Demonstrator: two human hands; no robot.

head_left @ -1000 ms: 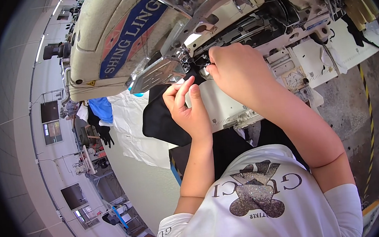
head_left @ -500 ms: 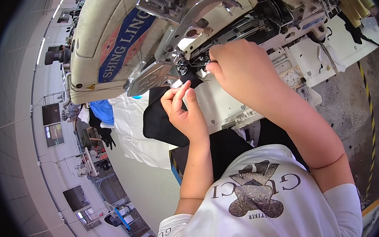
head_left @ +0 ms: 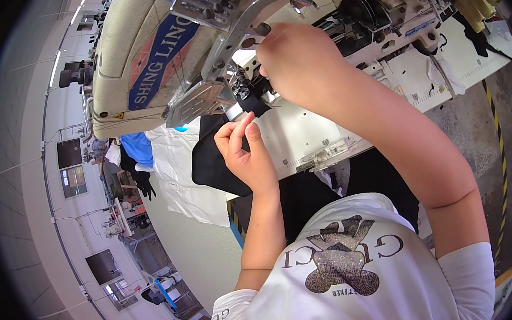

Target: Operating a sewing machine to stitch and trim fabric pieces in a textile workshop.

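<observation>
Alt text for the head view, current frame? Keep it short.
A person's right hand, fingertips mostly hidden, is at the working end of a cream sewing machine. The left hand, half-curled, is beside black fabric.

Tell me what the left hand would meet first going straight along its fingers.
Probably the black cloth just beyond the fingertips of the left hand, with the machine's small metal parts behind it; depth is unclear from this one view.
</observation>
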